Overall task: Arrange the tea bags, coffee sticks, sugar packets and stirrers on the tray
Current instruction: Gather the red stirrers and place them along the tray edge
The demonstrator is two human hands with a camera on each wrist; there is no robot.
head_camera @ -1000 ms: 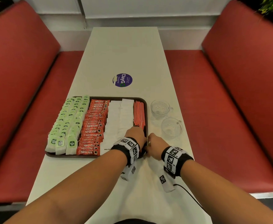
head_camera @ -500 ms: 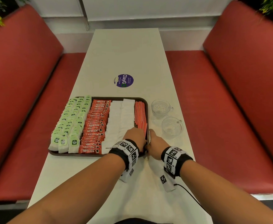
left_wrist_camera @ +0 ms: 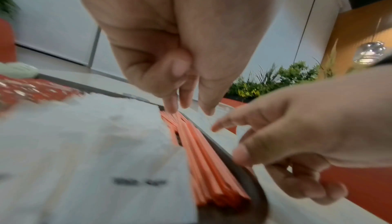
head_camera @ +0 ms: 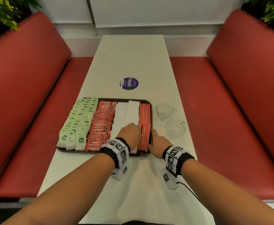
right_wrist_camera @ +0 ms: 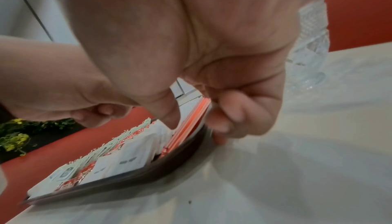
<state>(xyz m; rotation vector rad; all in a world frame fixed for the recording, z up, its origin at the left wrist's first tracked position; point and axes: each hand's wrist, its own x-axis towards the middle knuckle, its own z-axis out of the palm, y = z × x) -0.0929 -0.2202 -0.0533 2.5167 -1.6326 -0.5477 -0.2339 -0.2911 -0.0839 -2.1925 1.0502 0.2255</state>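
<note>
Risk: worktop [head_camera: 133,62] is narrow, and the tray [head_camera: 146,101] sits close to the two glass cups [head_camera: 164,110] on its right. A sideways shove on the tray rim looks likely to knock them.

Tray is full: tea bags [head_camera: 77,120] far left, coffee sticks [head_camera: 103,122], sugar packets [head_camera: 126,114], stirrers [head_camera: 144,120] along the right edge. Stirrers are loose and stacked, so too much pressure probably fans them over the rim or under the sugar.

Left hand [head_camera: 129,135]: fingers mostly straight, tips down on the stirrers at the sugar boundary, gripping nothing.

Right hand [head_camera: 157,143]: outside the tray's right rim, fingers loosely curled against it, thumb towards the stirrers; no clear grip.
</note>
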